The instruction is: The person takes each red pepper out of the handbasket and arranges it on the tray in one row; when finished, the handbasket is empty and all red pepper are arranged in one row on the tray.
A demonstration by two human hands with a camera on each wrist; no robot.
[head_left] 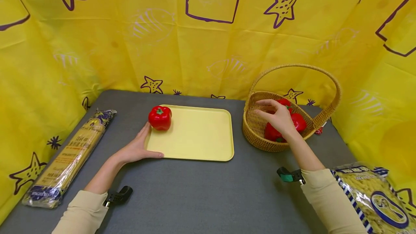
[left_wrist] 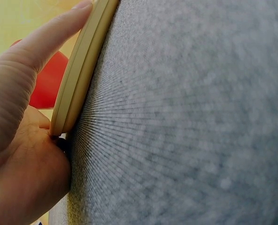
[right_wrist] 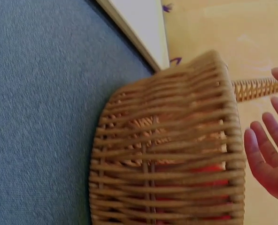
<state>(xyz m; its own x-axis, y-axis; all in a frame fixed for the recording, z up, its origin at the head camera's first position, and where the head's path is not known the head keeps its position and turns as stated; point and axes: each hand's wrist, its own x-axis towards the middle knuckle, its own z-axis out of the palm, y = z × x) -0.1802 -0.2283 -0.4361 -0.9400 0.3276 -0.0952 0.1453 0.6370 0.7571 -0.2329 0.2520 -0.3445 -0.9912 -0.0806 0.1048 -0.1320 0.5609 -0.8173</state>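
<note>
My left hand rests at the near left corner of a yellow tray, its thumb along the front edge and its fingers along the left side. On the tray's far left part sits a red bell pepper, stem up, close beyond those fingertips. Over a wicker basket at the right, my right hand hovers with thumb and fingers apart and nothing between them. Several red peppers lie inside the basket, partly hidden by this hand. Through the weave in the right wrist view, red shows.
A long packet of spaghetti lies along the table's left side. Near the front right is a bag of pasta. The basket's tall handle arches above it. A yellow patterned curtain closes off the back and sides.
</note>
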